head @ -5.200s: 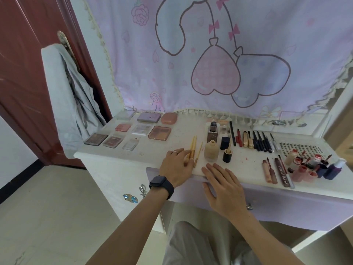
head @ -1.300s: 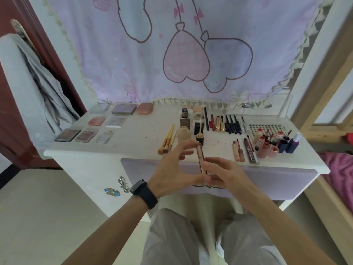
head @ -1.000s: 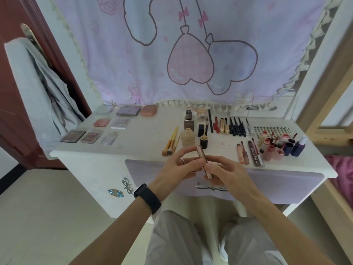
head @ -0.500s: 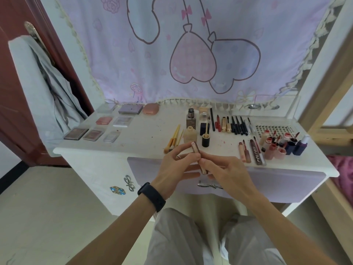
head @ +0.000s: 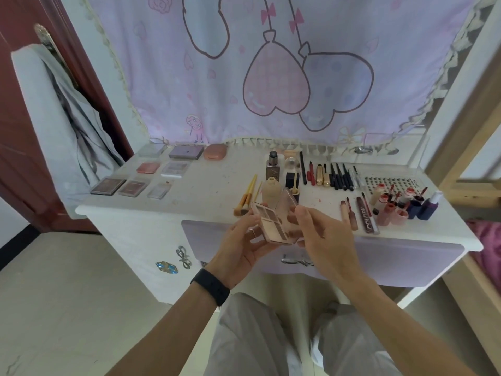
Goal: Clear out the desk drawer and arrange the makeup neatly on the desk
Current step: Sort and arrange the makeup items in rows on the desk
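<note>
A small pink eyeshadow palette [head: 272, 223] is open in front of the desk's front edge. My left hand [head: 241, 246] cradles its base from below, fingers curled round it. My right hand [head: 322, 237] holds the raised clear lid [head: 288, 204] at the palette's right side. The lilac drawer front [head: 406, 260] under the white desk top [head: 206, 194] is pushed in. Makeup lies in rows on the desk: flat palettes [head: 108, 185] at the left, brushes [head: 246, 198] and bottles [head: 272, 191] in the middle, pencils [head: 339, 176] and lip tubes [head: 390, 213] at the right.
A lilac curtain with heart drawings [head: 276, 77] hangs behind the desk. A grey garment [head: 57, 118] hangs on the red door [head: 16, 147] at the left. A wooden bed frame [head: 471, 90] stands at the right. My knees are below the drawer.
Half a second ago both hands held the palette shut and edge-on. Now its lid is swung up and the pans show. The hands have stayed in front of the desk edge.
</note>
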A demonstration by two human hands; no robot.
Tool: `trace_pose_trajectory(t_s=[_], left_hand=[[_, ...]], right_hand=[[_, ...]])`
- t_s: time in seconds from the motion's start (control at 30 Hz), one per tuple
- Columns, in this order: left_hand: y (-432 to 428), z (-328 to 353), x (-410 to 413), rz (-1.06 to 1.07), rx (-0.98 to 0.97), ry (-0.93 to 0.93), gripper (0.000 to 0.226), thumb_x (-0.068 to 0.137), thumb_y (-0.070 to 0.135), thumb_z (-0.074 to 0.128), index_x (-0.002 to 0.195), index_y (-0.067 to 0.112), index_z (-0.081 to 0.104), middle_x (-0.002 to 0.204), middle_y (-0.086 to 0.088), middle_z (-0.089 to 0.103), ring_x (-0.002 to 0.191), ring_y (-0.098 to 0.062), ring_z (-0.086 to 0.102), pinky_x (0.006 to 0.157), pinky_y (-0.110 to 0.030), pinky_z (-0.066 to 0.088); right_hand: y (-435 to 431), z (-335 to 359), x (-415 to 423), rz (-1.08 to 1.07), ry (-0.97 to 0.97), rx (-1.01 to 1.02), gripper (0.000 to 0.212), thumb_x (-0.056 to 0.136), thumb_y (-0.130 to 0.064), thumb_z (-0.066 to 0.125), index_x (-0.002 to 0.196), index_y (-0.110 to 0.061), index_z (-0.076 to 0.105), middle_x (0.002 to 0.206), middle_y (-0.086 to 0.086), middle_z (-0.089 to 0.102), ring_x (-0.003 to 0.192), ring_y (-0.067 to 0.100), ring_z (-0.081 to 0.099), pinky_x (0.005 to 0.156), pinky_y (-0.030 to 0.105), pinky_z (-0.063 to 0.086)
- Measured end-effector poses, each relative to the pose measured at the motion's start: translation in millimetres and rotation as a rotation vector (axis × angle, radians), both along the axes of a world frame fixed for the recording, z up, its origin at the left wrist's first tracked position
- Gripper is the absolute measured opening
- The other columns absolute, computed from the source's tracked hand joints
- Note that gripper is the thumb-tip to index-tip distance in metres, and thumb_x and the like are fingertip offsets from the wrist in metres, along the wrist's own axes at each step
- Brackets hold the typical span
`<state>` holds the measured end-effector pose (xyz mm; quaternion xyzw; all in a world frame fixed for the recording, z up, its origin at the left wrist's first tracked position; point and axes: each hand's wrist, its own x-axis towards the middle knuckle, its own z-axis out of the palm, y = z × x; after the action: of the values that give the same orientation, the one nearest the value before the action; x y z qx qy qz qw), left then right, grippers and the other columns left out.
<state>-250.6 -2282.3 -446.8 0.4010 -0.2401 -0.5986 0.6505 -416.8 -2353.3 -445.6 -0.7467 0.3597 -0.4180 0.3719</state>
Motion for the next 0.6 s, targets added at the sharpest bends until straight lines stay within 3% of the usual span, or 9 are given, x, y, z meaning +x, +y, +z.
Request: trace_pose_trajectory(t_s=[0.1,0.2,0.3,0.37,0.47,0.53,0.6], left_hand=[[1,-5,3,0.009,-0.020,0.148,0.044,0.092,0.025,0.062,0.133,0.010,0.057,0.129,-0.027,0.062,0.117,-0.040,0.062,0.098,-0.047,0.053],[5,-5,6,-0.027,-0.007,0.217,0.050,0.092,0.020,0.062,0.139,0.007,0.050,0.135,-0.029,0.057,0.123,-0.043,0.058,0.093,-0.043,0.057],[13,-4,18,-0.040,0.035,0.255,0.053,0.086,0.010,0.064,0.138,0.007,0.055,0.140,-0.026,0.054,0.124,-0.042,0.054,0.083,-0.040,0.061],[19,1,28,-0.052,0.048,0.252,0.056,0.086,0.010,0.062,0.141,0.007,0.053,0.143,-0.024,0.052,0.121,-0.040,0.043,0.077,-0.040,0.063],[25,14,41,-0.056,0.138,-0.027,0.053,0.082,0.018,0.068,0.134,0.010,0.061,0.134,-0.020,0.061,0.112,-0.038,0.059,0.074,-0.036,0.062],[28,25,51,-0.081,0.192,-0.348,0.055,0.076,0.029,0.073,0.129,0.018,0.064,0.127,-0.013,0.067,0.103,-0.026,0.069,0.075,-0.032,0.060],[30,34,61,-0.129,0.207,-0.666,0.070,0.071,0.034,0.081,0.136,0.025,0.056,0.128,0.003,0.066,0.103,-0.011,0.070,0.077,-0.025,0.058]], right_hand=[[2,-6,-1,-0.002,0.092,-0.123,0.034,0.101,-0.065,0.037,0.098,-0.046,0.065,0.074,-0.018,0.072,0.063,0.001,0.068,0.052,0.015,0.050],[4,-12,1,-0.012,0.065,-0.062,0.039,0.101,-0.057,0.039,0.097,-0.031,0.067,0.077,-0.016,0.074,0.065,0.001,0.069,0.052,0.021,0.055],[4,-12,2,-0.039,-0.072,0.059,0.022,0.095,-0.055,0.044,0.091,-0.049,0.064,0.086,-0.028,0.073,0.074,-0.002,0.072,0.059,0.017,0.057],[6,-12,4,-0.029,-0.098,0.100,0.021,0.096,-0.055,0.045,0.088,-0.053,0.065,0.087,-0.022,0.076,0.077,0.002,0.074,0.061,0.021,0.059],[10,-13,13,0.004,-0.101,0.156,0.021,0.096,-0.053,0.047,0.086,-0.052,0.066,0.088,-0.019,0.076,0.077,0.007,0.075,0.061,0.027,0.061],[12,-14,22,0.027,-0.075,0.173,0.018,0.098,-0.050,0.047,0.095,-0.052,0.065,0.089,-0.019,0.077,0.079,0.005,0.075,0.066,0.030,0.062],[15,-14,31,0.050,-0.065,0.185,0.027,0.097,-0.053,0.046,0.104,-0.042,0.070,0.088,-0.017,0.077,0.080,0.006,0.074,0.066,0.032,0.062]])
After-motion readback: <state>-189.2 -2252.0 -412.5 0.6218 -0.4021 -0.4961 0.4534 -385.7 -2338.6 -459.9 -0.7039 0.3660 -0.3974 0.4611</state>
